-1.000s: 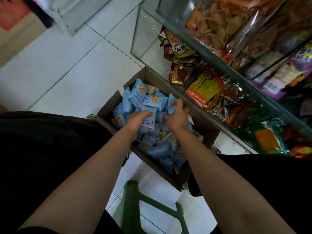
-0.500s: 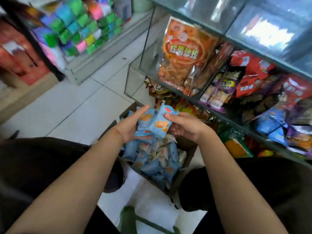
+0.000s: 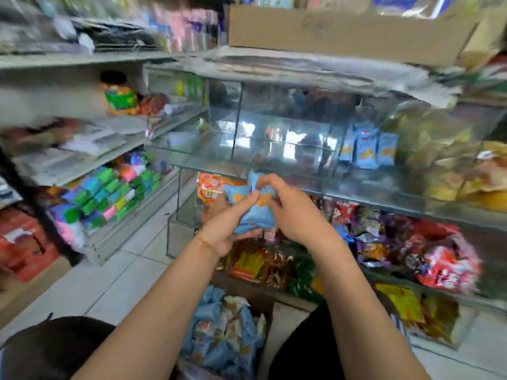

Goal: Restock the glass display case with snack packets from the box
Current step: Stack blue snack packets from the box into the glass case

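While both arms reach forward in the head view, left hand cups a bunch of blue snack packets from below, fingers curled around it; right hand pinches the bunch's top. Packets held in front of the glass display case, above the box. More blue packets stand upright inside the case.

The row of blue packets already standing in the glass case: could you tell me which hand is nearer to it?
Right. The right hand is below and left of the standing blue packets; the left hand is further left and lower. Both hold a bunch of packets.
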`<action>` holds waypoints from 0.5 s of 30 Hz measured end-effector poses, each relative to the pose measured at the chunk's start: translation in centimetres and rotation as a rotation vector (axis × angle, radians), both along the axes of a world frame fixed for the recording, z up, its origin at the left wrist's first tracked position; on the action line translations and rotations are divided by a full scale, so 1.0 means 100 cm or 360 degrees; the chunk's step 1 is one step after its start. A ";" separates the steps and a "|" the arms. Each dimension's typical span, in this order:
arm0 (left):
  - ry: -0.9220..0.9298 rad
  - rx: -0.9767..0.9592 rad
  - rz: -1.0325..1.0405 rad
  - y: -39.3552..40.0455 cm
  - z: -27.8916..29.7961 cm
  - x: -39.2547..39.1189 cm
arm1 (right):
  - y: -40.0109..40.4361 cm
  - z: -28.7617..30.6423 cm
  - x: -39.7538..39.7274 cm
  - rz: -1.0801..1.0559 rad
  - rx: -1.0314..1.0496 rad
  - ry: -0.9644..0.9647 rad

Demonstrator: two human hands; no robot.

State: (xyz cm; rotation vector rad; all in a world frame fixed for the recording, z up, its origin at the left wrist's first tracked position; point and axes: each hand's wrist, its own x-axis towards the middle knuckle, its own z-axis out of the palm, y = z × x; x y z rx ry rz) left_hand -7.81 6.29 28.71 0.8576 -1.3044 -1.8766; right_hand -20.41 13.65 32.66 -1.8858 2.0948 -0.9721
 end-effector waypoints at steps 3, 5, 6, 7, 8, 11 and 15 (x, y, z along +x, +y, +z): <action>0.0087 -0.0108 -0.0107 0.018 0.034 -0.033 | 0.031 0.032 -0.029 -0.0056 -0.0033 0.0098; 0.0117 -0.0145 -0.0160 0.028 0.053 -0.056 | 0.047 0.051 -0.049 -0.0094 -0.0036 0.0147; 0.0126 -0.0159 -0.0180 0.034 0.063 -0.069 | 0.056 0.060 -0.060 -0.0114 -0.0030 0.0166; 0.0140 -0.0176 -0.0191 0.040 0.071 -0.082 | 0.064 0.068 -0.070 -0.0128 -0.0033 0.0156; 0.0157 -0.0193 -0.0199 0.046 0.078 -0.095 | 0.072 0.076 -0.081 -0.0139 -0.0041 0.0115; 0.0175 -0.0245 -0.0215 0.061 0.094 -0.135 | 0.087 0.089 -0.117 -0.0226 -0.0120 -0.0060; 0.0010 -0.0410 -0.0170 0.064 0.104 -0.178 | 0.088 0.089 -0.161 -0.0366 -0.0153 -0.0310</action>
